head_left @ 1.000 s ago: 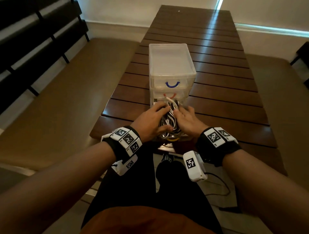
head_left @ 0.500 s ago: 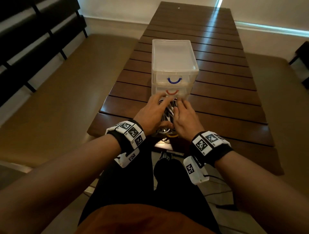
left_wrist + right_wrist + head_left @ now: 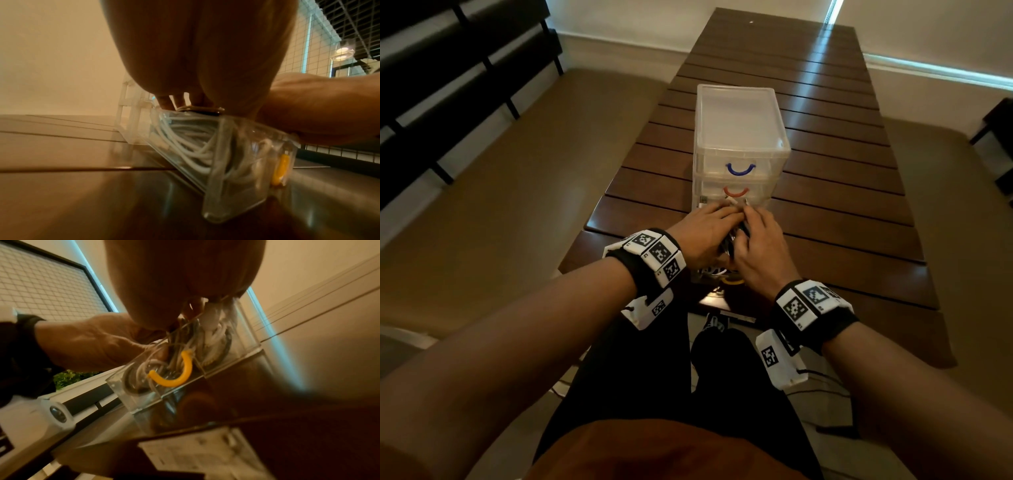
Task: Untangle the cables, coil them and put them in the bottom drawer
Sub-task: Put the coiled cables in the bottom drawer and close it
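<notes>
- Dark-brown slatted wood: the table (image 3: 842, 212) runs away from us, tan benches on either side; since a second ago our view has tipped forward, so more of the far end shows.
- Clear plastic drawer unit (image 3: 739, 126) stands upright at the near end of the table. Its blue handle (image 3: 740, 169) and red handle (image 3: 736, 192) mark two shut drawers, which look empty as far as we can tell.
- Bottom drawer (image 3: 242, 162), clear with a yellow handle (image 3: 176, 369), is pulled out toward us and lies flat on the table.
- Cables (image 3: 185, 142), white with a few grey, lie heaped in loops inside the bottom drawer; a white plug end (image 3: 732, 200) sticks up at the back.
- Left hand (image 3: 705, 236) lies palm-down on the heap, fingers stretched forward and pressing; it has slid further toward the unit than before.
- Right hand (image 3: 760, 250) lies alongside, touching the left, fingers also flat on the cables and reaching further in than a second ago.
</notes>
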Available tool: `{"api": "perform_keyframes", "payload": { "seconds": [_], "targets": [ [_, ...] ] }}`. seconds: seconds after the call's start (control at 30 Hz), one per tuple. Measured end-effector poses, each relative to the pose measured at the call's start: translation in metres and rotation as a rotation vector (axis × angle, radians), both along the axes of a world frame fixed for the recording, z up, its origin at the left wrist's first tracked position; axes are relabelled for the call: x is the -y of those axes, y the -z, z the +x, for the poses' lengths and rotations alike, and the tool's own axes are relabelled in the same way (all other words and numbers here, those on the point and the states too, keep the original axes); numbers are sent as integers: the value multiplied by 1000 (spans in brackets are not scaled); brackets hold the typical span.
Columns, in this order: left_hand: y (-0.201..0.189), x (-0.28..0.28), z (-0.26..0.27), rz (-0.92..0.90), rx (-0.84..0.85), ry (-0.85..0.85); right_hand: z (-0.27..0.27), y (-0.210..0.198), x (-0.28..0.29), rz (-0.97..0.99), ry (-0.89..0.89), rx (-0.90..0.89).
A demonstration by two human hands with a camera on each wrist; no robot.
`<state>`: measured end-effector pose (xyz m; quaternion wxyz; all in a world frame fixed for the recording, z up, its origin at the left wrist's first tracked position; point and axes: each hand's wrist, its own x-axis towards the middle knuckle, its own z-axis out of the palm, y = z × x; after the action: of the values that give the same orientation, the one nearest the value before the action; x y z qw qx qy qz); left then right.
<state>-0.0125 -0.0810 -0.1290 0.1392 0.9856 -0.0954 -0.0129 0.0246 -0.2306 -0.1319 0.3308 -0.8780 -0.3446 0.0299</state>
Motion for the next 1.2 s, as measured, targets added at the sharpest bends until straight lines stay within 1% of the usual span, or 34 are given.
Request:
{"api": "perform_keyframes", "payload": {
  "seconds": [0.07, 0.13, 0.2, 0.23, 0.3, 0.33, 0.4, 0.47, 0.57, 0.7, 0.77, 0.83, 0.9, 1.0, 1.13, 1.2],
  "targets": [
    [1, 0, 1, -45, 16, -4, -1, -1, 0, -11, 9, 9],
    [0, 0, -3, -144, 44, -21, 1, -3, 0, -42, 7, 13],
    [-1, 1, -10, -241, 85, -89, -1, -3, 0, -129, 15, 8],
    [-1, 2, -15, -257, 109, -136, -2, -2, 0, -171, 27, 8],
    [1, 6, -23, -227, 124, -209, -3, -2, 0, -224, 52, -2],
    [2, 8, -25, -182, 108, -210, -3, -1, -1, -238, 55, -1],
    [2, 8, -26, -67, 49, -160, -2, 0, -2, -238, 59, 4],
    [2, 6, -22, 12, -3, -126, -2, -1, -2, -203, 50, 40],
    [0, 6, -19, 17, -18, -110, -3, -5, -1, -183, -31, 157],
    [0, 7, -21, 44, -7, -94, -5, -15, -1, -261, -149, 131],
    [1, 8, -26, 30, 49, -116, -9, -19, -2, -350, -177, 113],
    [-1, 12, -35, 18, 142, -174, -11, -20, -5, -388, -156, 107],
    [-2, 16, -42, -48, 199, -259, -11, -19, -8, -378, -111, 112],
    [-4, 19, -45, -77, 141, -317, -7, -13, -10, -353, -44, 150],
    [-5, 16, -43, -69, 67, -267, -7, -7, -15, -372, 33, 138],
    [-3, 13, -40, -25, 27, -242, -10, -5, -13, -382, 86, 123]
  ]
}}
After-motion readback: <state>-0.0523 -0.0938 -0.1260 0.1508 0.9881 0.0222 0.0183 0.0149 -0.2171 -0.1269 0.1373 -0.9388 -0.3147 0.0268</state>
